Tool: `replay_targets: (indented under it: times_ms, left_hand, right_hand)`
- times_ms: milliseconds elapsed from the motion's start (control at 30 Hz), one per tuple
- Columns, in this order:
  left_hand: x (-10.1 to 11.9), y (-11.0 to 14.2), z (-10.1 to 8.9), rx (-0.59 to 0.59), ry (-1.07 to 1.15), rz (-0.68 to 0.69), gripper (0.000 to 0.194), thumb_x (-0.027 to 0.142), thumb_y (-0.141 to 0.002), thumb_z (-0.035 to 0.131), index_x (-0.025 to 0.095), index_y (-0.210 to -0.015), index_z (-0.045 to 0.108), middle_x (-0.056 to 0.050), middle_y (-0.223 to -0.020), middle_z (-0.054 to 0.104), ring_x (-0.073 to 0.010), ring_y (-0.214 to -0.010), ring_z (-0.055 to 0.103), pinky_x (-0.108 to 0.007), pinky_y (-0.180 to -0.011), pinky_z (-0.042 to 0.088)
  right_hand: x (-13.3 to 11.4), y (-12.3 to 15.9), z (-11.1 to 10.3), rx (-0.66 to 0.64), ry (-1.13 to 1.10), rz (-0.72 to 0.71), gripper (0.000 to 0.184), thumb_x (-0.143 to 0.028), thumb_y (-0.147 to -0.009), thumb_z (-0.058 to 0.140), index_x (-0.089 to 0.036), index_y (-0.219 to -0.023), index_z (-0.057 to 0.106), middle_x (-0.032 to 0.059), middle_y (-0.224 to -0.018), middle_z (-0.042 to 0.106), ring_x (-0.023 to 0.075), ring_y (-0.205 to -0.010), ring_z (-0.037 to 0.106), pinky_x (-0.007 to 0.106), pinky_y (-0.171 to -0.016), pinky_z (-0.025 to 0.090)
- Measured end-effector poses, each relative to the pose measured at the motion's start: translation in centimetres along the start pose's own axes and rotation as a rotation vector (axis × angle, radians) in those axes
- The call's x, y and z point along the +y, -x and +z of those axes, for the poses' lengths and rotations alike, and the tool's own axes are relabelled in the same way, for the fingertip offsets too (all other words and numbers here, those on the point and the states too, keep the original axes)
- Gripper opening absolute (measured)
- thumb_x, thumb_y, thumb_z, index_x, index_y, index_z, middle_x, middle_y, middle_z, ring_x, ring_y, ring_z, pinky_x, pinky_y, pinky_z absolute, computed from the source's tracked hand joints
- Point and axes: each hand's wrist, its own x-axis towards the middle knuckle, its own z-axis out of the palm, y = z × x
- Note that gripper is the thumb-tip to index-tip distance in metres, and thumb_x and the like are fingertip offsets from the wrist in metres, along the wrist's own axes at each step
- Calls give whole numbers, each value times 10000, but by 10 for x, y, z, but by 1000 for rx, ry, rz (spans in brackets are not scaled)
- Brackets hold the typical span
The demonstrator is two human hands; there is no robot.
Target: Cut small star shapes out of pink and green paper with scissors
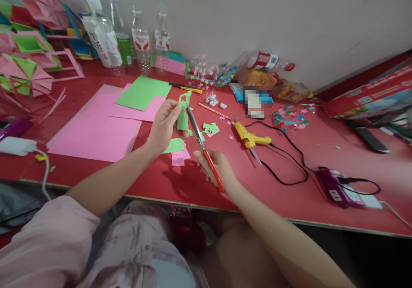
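Between the fingers of my left hand (165, 127) is a strip of green paper (183, 119), its upper end cut through with star-shaped holes. Orange-handled scissors (212, 170) are gripped in my right hand (220, 168), their blades pointing up and left to the edge of the strip. Whether the blades touch the paper I cannot tell. Below my left hand lie green and pink paper pieces (174, 145). A few green scraps (210, 128) rest to the right of the blades.
Pink sheets (96, 125) and a green sheet (143, 92) lie at left. A yellow glue gun (249, 137) with a black cord sits right of the scissors, near a purple power strip (334, 188). Plastic bottles (141, 43) and paper stars (204, 71) stand or lie along the wall.
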Motion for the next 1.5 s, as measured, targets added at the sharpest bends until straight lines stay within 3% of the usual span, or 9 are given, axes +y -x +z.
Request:
replay_targets:
  times_ms: [100, 233, 400, 533, 633, 767, 967, 1167, 1500]
  left_hand:
    - [2, -1, 0, -44, 46, -66, 243, 410, -820, 641, 226, -810, 482, 66, -583, 561, -67, -450, 535, -196, -442, 444]
    - [0, -4, -1, -78, 59, -120, 204, 290, -749, 693, 194, -731, 515, 58, -591, 555, -41, -477, 510, -169, -462, 427]
    - [0, -5, -2, -42, 56, -34, 155, 223, -753, 601, 194, -668, 475, 50, -608, 578, -51, -542, 542, -188, -560, 467]
    - [3, -5, -4, -12, 4, 55, 114, 182, -717, 577, 193, -641, 493, 49, -561, 532, -53, -498, 490, -187, -491, 407]
    - [5, -6, -6, -9, -34, 46, 156, 159, -693, 577, 191, -594, 461, 50, -528, 464, -48, -459, 427, -186, -438, 349]
    - [6, -7, -6, -20, 39, 12, 227, 138, -661, 592, 189, -576, 387, 60, -539, 407, -39, -470, 421, -175, -460, 392]
    - [10, -5, -5, -27, 52, -71, 185, 186, -696, 591, 216, -672, 410, 75, -516, 458, -65, -438, 479, -194, -431, 434]
    - [11, -8, -4, -6, 61, -81, 154, 137, -694, 619, 200, -818, 551, 75, -567, 507, -42, -460, 496, -161, -418, 387]
    - [11, -8, -5, -18, 82, -97, 173, 172, -739, 655, 183, -676, 494, 79, -530, 430, -16, -430, 415, -155, -420, 324]
  right_hand:
    - [-1, 0, -2, 33, 28, 7, 587, -776, -695, 572, -209, -605, 448, -38, -483, 398, 92, -387, 365, 246, -368, 324]
    - [-3, 0, -1, 70, 57, 7, 608, -798, -687, 555, -207, -592, 443, -25, -500, 414, 94, -404, 366, 247, -372, 312]
    - [-4, 0, 0, 41, 72, 15, 605, -788, -694, 558, -202, -590, 445, -27, -512, 411, 92, -402, 380, 248, -387, 322]
    - [0, 0, -1, 32, 85, -15, 593, -771, -713, 559, -198, -598, 461, -27, -511, 411, 96, -407, 388, 246, -389, 308]
    - [3, 0, -2, 4, 50, -34, 574, -756, -735, 553, -202, -610, 466, -40, -486, 381, 97, -401, 375, 247, -391, 311]
    - [4, 0, -4, -14, 29, -43, 550, -731, -743, 567, -206, -615, 467, -48, -475, 372, 96, -390, 368, 246, -386, 318]
    - [3, 0, -5, 5, 23, -33, 556, -741, -728, 568, -204, -613, 480, -44, -477, 391, 96, -375, 374, 250, -376, 326]
    - [1, 1, -5, 31, -16, -36, 560, -743, -708, 587, -202, -608, 481, -50, -475, 387, 91, -372, 364, 251, -372, 334]
    - [-3, 3, -5, -3, -27, -3, 533, -715, -712, 595, -207, -609, 471, -50, -462, 396, 91, -358, 371, 244, -348, 337]
